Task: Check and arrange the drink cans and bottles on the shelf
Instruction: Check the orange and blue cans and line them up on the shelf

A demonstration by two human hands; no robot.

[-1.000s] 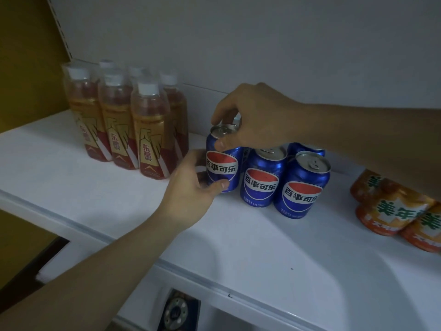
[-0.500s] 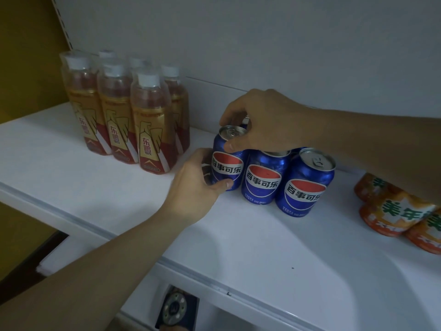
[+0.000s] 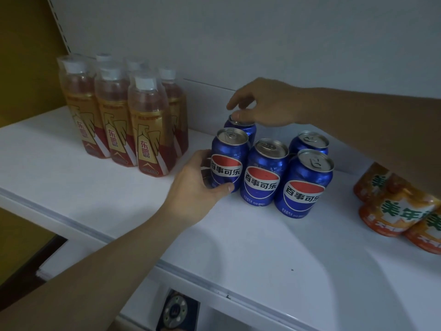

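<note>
While the left hand [image 3: 195, 185] curls round the front-left blue can [image 3: 229, 161] on the white shelf [image 3: 262, 247], the right hand [image 3: 265, 106] reaches over the group, thumb and fingertips pinching the rim of the rear can [image 3: 243, 129]. Amber bottles [image 3: 124, 115] stand to the left, orange cans [image 3: 401, 209] to the right.

A white back panel [image 3: 262, 39] is seen behind a white shelf [image 3: 274, 254], whose front edge is finished with a pale strip [image 3: 191, 280]. A slotted upright [image 3: 58, 22] is fixed at the panel's left edge. A mustard-yellow wall [image 3: 26, 56] is shown at the left, and a dark floor [image 3: 26, 263] lies below it. The scene is dimly lit, and soft shadows are cast across the shelf.
</note>
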